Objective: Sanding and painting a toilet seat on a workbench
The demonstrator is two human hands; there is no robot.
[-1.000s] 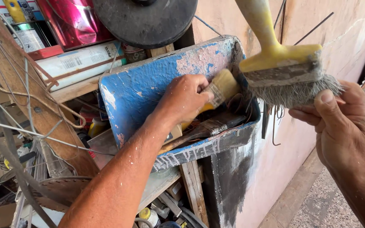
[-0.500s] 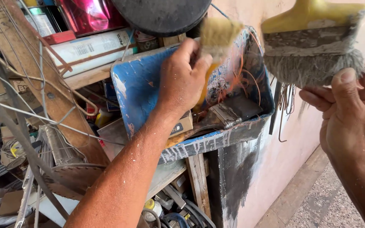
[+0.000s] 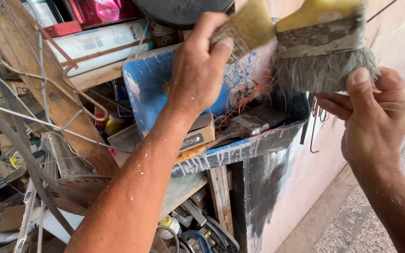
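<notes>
Yellow-handled wide brush [image 3: 324, 47] with grey, paint-stiffened bristles held up at the top right, bristles pointing down, pinched by the right hand [image 3: 376, 112] with the thumb pressed flat on the bristle tips and the fingers curled behind. Smaller brush [image 3: 247, 26] with tan bristles clamped in the left hand [image 3: 198, 70], raised above the blue tray [image 3: 151, 89], just beside the wide brush and nearly touching it. Blue paint-flecked tray tilted on a cluttered wooden shelf [image 3: 94, 77], open side facing out, rim smeared with white and dark streaks. Inside the tray: another flat brush [image 3: 254, 122] with a metal ferrule lying on its side, a tangle of thin orange wire [image 3: 244, 93], and a small cardboard box [image 3: 198, 136] at the front left corner. White tube [image 3: 99, 44] lying along the shelf behind the tray, a round dark disc [image 3: 179, 11] above it. Bent grey wires [image 3: 33, 117] and a toothed saw blade [image 3: 80, 187] at the lower left. Metal hook [image 3: 314, 126] hanging off the tray's right edge against the pale wall [image 3: 305, 187].
</notes>
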